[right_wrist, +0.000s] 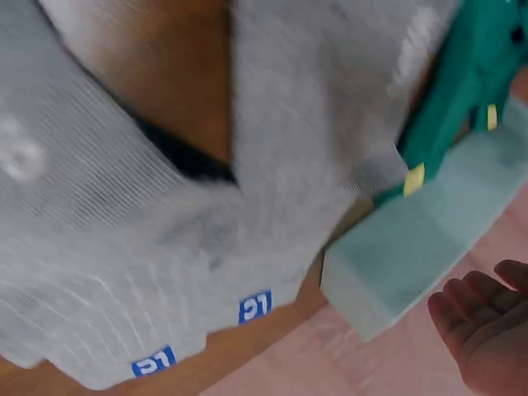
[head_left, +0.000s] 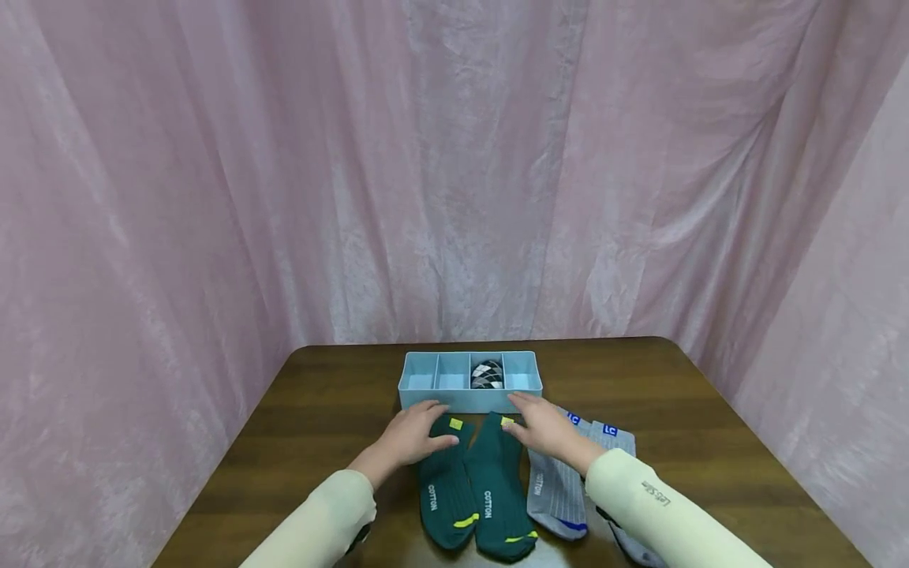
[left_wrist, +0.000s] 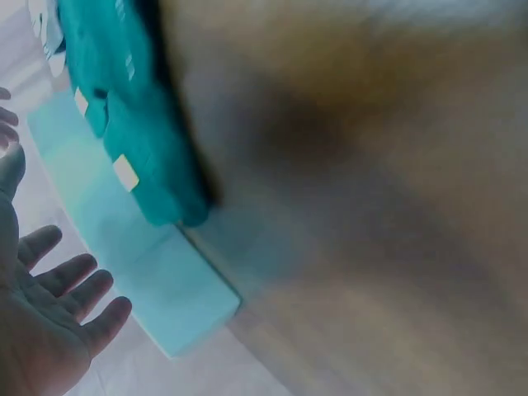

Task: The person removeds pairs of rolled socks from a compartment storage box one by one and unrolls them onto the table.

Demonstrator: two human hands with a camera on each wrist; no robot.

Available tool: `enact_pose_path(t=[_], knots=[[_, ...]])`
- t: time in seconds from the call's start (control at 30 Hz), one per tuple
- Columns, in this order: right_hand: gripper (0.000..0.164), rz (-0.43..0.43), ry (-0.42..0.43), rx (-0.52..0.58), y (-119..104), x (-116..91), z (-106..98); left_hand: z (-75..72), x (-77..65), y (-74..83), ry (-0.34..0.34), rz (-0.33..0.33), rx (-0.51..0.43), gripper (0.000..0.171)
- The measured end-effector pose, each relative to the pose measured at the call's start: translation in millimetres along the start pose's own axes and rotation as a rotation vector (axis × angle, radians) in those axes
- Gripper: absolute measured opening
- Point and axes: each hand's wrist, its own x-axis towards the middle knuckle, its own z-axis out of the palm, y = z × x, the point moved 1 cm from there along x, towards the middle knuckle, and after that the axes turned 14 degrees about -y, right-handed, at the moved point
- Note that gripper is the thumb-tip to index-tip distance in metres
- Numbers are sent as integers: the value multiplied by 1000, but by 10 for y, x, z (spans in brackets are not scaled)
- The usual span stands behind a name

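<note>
Two dark green socks point(head_left: 501, 485) with yellow tabs lie side by side, cuffs toward a light blue divided box point(head_left: 461, 401). My left hand point(head_left: 415, 435) hovers by the left green sock's cuff, its fingers spread and holding nothing. On the other side, my right hand point(head_left: 543, 428) reaches over the right green sock's cuff, fingers extended. In the left wrist view the left hand point(left_wrist: 58, 305) shows an empty palm; in the right wrist view the right hand point(right_wrist: 487, 326) is empty too. One compartment of the box holds a rolled black-and-white argyle sock point(head_left: 487, 375).
Two grey socks point(head_left: 557, 493) with blue labels lie right of the green pair, partly beneath the right forearm. Everything rests on a brown wooden table point(head_left: 319, 410). A pink curtain point(head_left: 454, 173) hangs behind the table's far edge.
</note>
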Motion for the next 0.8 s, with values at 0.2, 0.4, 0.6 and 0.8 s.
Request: enact_pose_path(t=[0.2, 0.4, 0.6, 0.8], knots=[[56, 111, 77, 27, 153, 162, -140, -101, 234, 60, 80, -17, -14, 61], [62, 266, 123, 109, 384, 318, -158, -197, 614, 246, 177, -79, -156, 59], [56, 324, 96, 201, 459, 340, -140, -223, 908, 497, 299, -165, -397, 57], [51, 345, 77, 215, 465, 318, -104, -163, 1062, 601, 373, -203, -528, 54]])
